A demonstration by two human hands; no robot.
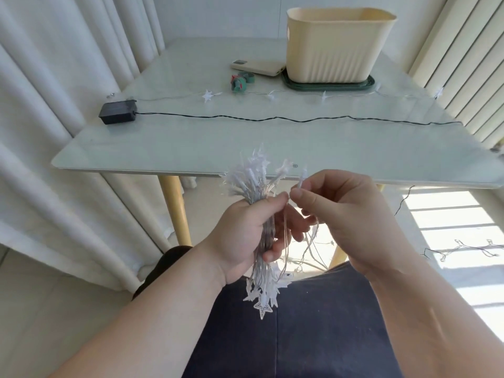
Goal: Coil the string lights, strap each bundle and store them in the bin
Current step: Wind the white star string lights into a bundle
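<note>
A folded bundle of clear-wired white star lights is gripped in my left hand in front of the table's near edge; stars stick out above the fist and hang below it. My right hand pinches one star lamp of the same string right beside the bundle, with loose wire looping down between both hands. On the table lie a further stretch of star lights and a black-wired string running from a black battery box. Green straps lie at the back. A cream bin stands far right.
The bin sits on a dark green lid. A cream power bank lies left of it. The glass table has yellow legs. Curtains hang on the left, blinds on the right. More wire trails on the floor at right.
</note>
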